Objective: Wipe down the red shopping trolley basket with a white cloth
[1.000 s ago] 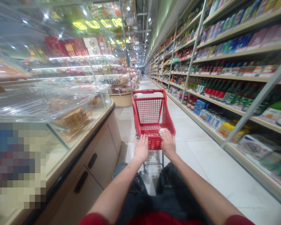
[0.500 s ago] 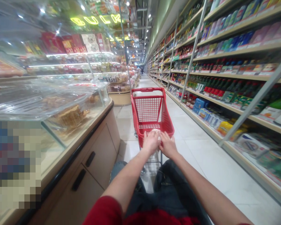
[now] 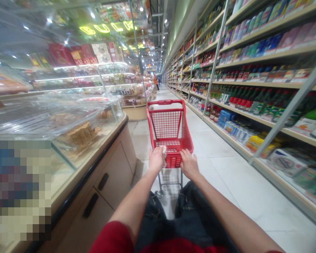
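Observation:
A red shopping cart (image 3: 169, 123) with a gridded basket stands straight in front of me in the aisle. My left hand (image 3: 157, 161) is closed round a crumpled white wipe or tissue (image 3: 164, 153), at the left part of the basket's near rim. On the right part of that rim my right hand (image 3: 189, 163) lies with its fingers curled over the edge. Red plastic shows between the two hands. The undersides of my fingers are hidden.
Tall shelves (image 3: 265, 84) of bottles, cans and packs line the right side. Close on the left is a wooden counter (image 3: 113, 168) with clear covers over food. A person in orange (image 3: 156, 81) is far down the aisle. The tiled floor (image 3: 213, 175) runs ahead.
My hands, together at the white wipe before, have parted. The left moved left along the rim with the wipe; the right now rests on the rim. An orange-clad person has appeared far ahead.

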The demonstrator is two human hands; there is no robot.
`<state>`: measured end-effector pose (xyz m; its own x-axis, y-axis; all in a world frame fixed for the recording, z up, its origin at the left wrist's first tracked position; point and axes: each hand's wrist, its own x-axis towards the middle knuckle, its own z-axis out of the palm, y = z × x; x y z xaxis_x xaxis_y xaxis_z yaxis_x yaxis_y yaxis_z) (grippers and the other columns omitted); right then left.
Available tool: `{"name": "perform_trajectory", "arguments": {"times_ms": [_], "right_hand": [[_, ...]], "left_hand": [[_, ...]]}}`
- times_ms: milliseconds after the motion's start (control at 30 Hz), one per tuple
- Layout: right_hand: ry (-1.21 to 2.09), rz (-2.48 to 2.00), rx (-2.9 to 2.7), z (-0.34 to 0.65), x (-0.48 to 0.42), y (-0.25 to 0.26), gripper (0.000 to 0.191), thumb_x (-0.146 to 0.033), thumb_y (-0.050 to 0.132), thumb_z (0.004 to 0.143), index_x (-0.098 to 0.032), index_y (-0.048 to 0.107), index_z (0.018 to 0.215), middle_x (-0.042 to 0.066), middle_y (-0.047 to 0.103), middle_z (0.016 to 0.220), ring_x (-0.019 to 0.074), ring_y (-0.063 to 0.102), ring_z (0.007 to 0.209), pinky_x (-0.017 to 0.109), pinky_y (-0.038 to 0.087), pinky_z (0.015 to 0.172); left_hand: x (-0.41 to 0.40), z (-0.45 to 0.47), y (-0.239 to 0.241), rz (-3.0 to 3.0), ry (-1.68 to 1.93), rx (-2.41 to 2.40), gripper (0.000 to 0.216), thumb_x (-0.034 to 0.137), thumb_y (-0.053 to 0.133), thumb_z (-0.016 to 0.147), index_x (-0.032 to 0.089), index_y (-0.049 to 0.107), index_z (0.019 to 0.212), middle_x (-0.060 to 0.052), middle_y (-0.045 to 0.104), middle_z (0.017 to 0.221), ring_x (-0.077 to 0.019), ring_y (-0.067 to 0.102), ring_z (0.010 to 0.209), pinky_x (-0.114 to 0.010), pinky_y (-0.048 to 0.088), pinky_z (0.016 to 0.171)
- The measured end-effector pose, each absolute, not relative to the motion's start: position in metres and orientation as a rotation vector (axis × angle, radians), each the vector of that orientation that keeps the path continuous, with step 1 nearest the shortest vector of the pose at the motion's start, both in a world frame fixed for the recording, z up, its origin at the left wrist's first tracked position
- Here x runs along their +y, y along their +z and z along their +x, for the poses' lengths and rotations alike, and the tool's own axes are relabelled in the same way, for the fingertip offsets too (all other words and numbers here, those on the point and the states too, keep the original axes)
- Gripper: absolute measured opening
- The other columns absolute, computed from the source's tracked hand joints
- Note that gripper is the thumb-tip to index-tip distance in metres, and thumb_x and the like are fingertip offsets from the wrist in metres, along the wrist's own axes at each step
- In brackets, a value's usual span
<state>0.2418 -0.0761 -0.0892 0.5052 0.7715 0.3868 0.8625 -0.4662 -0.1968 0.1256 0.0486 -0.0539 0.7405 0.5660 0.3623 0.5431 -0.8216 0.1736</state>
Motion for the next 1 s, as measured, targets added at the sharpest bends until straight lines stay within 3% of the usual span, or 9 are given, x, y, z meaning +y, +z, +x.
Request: {"name": "perform_trajectory", "arguments": {"times_ms": [100,200,333,467,600,800,1000], "right_hand": [[-0.357,-2.388,-1.381,0.237,-0.073,-0.090,0.053,-0.011,0.038,0.073,-0.012,0.042,0.126,0.012,0.039,0.136,0.0255,0.028,0.128,0.051,0.024,0.098],[-0.349,-2.377,-1.425,0.237,-0.073,-0.093,0.054,-0.011,0.038,0.073,-0.013,0.042,0.127,0.011,0.039,0.136,0.0251,0.028,0.128,0.051,0.022,0.099],[-0.318,-2.365,-1.425,0.236,-0.073,-0.096,0.055,-0.009,0.037,0.074,-0.014,0.040,0.128,0.011,0.037,0.138,0.0238,0.026,0.129,0.051,0.020,0.100],[-0.302,-2.352,-1.415,0.232,-0.072,-0.096,0.055,-0.009,0.036,0.074,-0.013,0.040,0.129,0.010,0.036,0.138,0.0240,0.024,0.130,0.051,0.020,0.101],[-0.301,-2.362,-1.414,0.230,-0.072,-0.095,0.054,-0.009,0.035,0.075,-0.013,0.040,0.128,0.010,0.036,0.138,0.0243,0.024,0.130,0.051,0.021,0.100],[-0.310,-2.363,-1.389,0.230,-0.077,-0.094,0.056,-0.007,0.035,0.073,-0.013,0.040,0.129,0.010,0.037,0.138,0.0235,0.025,0.129,0.049,0.021,0.101],[-0.310,-2.315,-1.365,0.226,-0.075,-0.103,0.057,-0.007,0.035,0.075,-0.011,0.036,0.131,0.010,0.033,0.140,0.0231,0.019,0.131,0.049,0.019,0.102]], "left_hand": [[0.032,0.142,-0.057,2.940,0.524,0.769,0.036,0.018,0.036,0.085,0.023,0.045,0.120,-0.004,0.047,0.131,-0.0165,0.038,0.122,-0.043,0.019,0.107],[0.033,0.144,-0.058,3.001,0.486,0.692,0.037,0.022,0.036,0.086,0.026,0.045,0.121,-0.003,0.047,0.131,-0.0187,0.037,0.124,-0.049,0.012,0.107],[0.058,0.116,-0.055,2.988,0.555,0.954,0.035,0.026,0.035,0.087,0.027,0.048,0.119,-0.006,0.042,0.134,-0.0235,0.032,0.126,-0.054,0.011,0.105],[0.065,0.103,-0.052,2.939,0.623,1.152,0.033,0.027,0.039,0.085,0.027,0.051,0.115,-0.007,0.048,0.124,-0.0234,0.042,0.114,-0.045,0.029,0.099],[0.042,0.122,-0.052,2.948,0.580,0.910,0.030,0.026,0.042,0.084,0.024,0.052,0.113,-0.006,0.055,0.112,-0.0192,0.049,0.103,-0.032,0.040,0.088],[0.034,0.126,-0.061,3.062,0.667,0.547,0.032,0.030,0.030,0.091,0.030,0.047,0.117,-0.002,0.048,0.129,-0.0190,0.042,0.118,-0.051,0.013,0.106],[0.058,0.107,-0.068,2.938,0.735,0.939,0.033,0.024,0.029,0.090,0.025,0.049,0.116,-0.007,0.048,0.129,-0.0220,0.042,0.119,-0.056,0.012,0.106]]}}
